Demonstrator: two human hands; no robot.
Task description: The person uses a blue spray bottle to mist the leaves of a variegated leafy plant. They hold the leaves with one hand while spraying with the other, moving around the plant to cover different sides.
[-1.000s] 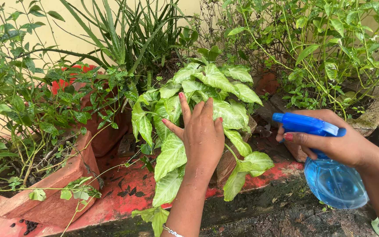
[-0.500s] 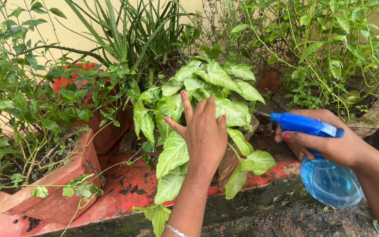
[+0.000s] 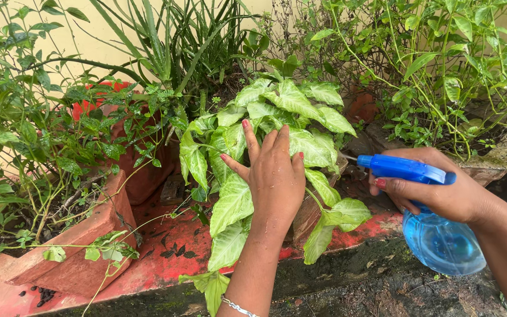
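Observation:
My left hand (image 3: 274,176) rests flat, fingers spread, on the pale green veined leaves of a potted plant (image 3: 283,117) in the middle of the view. My right hand (image 3: 441,188) grips a blue spray bottle (image 3: 435,226) at the right; its blue nozzle (image 3: 366,161) points left toward the plant. The bottle's clear blue body hangs below my hand. A thin bracelet (image 3: 237,306) shows on my left wrist.
A red-painted ledge (image 3: 165,258) runs under the pots, with a dark wet ground strip (image 3: 371,287) below. A terracotta planter (image 3: 83,246) with a leafy shrub stands left. Spiky long-leaved plants (image 3: 171,47) and bushy shrubs (image 3: 441,70) fill the back against a cream wall.
The view has shifted slightly. My left hand stays on the leaves and my right hand keeps the bottle aimed at the plant, nearly unmoved.

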